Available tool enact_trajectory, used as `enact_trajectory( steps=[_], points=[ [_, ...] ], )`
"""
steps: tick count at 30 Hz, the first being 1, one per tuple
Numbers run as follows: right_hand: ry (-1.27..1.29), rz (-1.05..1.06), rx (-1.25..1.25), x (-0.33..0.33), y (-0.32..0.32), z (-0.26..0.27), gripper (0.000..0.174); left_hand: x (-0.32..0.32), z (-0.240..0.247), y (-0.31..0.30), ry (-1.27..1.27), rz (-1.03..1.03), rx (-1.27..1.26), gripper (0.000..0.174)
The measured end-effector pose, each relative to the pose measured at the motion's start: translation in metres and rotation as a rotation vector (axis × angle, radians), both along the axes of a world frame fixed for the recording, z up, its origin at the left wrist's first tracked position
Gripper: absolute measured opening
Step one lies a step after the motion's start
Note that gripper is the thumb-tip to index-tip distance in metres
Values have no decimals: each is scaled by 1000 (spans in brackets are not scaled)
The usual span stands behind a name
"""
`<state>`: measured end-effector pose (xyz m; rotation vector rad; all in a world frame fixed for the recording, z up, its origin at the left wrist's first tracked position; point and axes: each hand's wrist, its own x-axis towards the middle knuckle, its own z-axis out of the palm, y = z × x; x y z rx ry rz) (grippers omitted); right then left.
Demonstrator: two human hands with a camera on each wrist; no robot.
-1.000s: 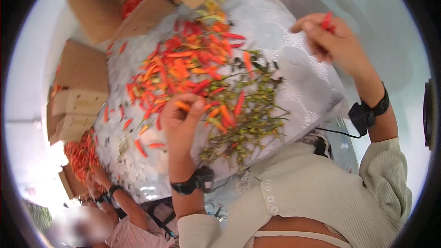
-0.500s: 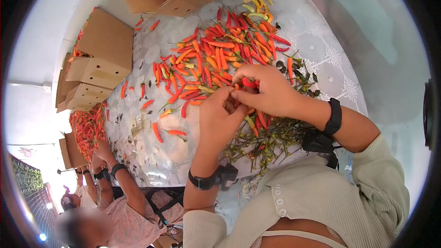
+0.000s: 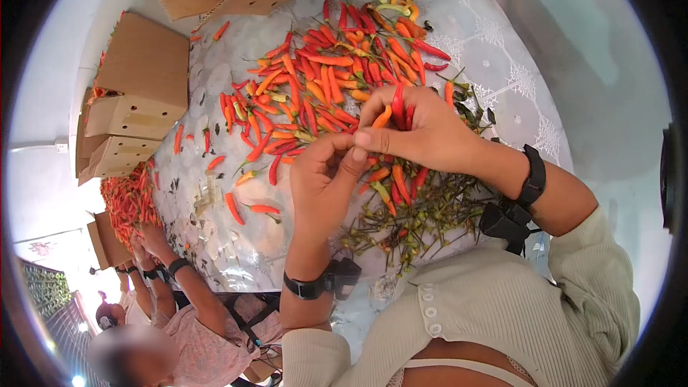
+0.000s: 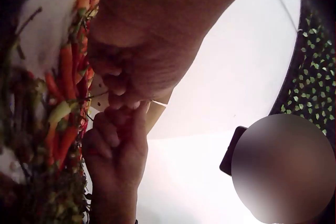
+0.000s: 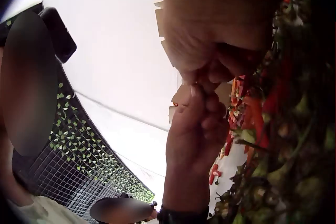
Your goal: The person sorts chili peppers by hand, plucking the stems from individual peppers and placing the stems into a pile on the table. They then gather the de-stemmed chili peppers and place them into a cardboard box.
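Observation:
Both hands meet fingertip to fingertip over the table in the head view. My right hand (image 3: 426, 132) holds a few chili peppers (image 3: 398, 104), red and orange, which stick up between its curled fingers. Thumb and fingers of my left hand (image 3: 319, 186) pinch together against the right thumb. A thin chili stem (image 4: 160, 102) pokes out where the fingertips join in the left wrist view; the rest of it is hidden by the fingers. Beyond the hands spreads a pile of red and orange chilies (image 3: 308, 86). Green stems (image 3: 401, 233) lie heaped below the right hand, with several chilies at their edge.
Cardboard boxes (image 3: 143, 72) stand along the far and left sides, some with chilies inside. A patterned plastic cover (image 3: 502, 50) lies over the table. At the lower left another person's arms (image 3: 190, 279) reach to a large chili heap (image 3: 129, 201). Yellow chilies (image 3: 394, 0) lie at the back.
My right hand has come in from the far right to meet the left hand. Over the last half second the red and orange chilies in it have come into clearer view.

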<state>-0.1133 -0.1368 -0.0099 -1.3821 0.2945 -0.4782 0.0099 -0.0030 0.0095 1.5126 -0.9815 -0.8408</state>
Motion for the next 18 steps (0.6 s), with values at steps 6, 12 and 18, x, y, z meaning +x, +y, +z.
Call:
enact_trajectory(
  steps=[6, 12, 18],
  points=[
    [85, 78, 104, -2, 2, 3, 25, 1, -4, -1, -26, -40, -63, 14],
    [120, 73, 381, -4, -2, 11, 25, -4, 1, 1, 45, -62, -123, 18],
    [76, 33, 401, -4, -8, 7, 24, 7, 0, -1, -309, 35, -238, 14]
  ],
)
